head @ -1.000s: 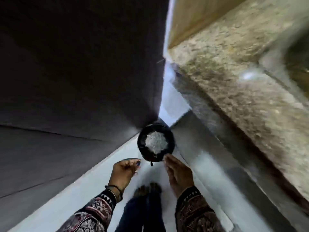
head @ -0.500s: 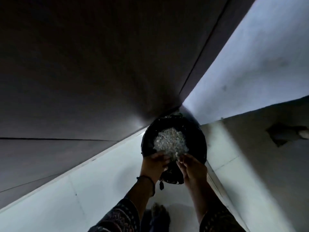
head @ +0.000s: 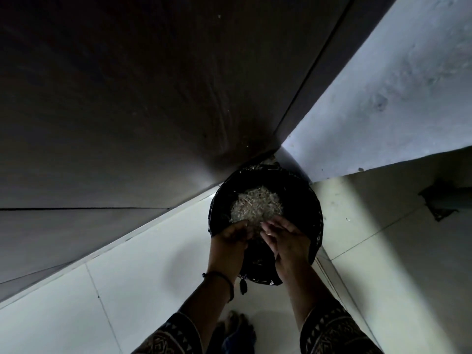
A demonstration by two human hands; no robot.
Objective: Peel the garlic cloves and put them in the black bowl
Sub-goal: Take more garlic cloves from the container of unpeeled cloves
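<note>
Just beyond both grips, a heap of pale garlic skins (head: 255,205) lies inside a round bin w/ black liner (head: 315,200), which stands on the tiled floor (head: 153,277) in a corner. Left grip (head: 229,241) is over the near rim, fingers curled in toward the right one; can't tell if it has hold of anything. Right grip (head: 286,241) is just beside it, nearly touching, fingers fairly straight and fanned out over the near edge of the heap, nothing seen in it. Vs 0.5 s ago: both grips have pushed a bit further over the bin and drawn closer together, and the right fingers are straighter; bin fills a bit more of the view. Vs 1 s ago: they were apart and short of the bin. Dark cord band (head: 224,277) on left wrist. Dark panel (head: 127,98) beyond-left of the grips, pale wall (head: 396,85) beyond-right
</note>
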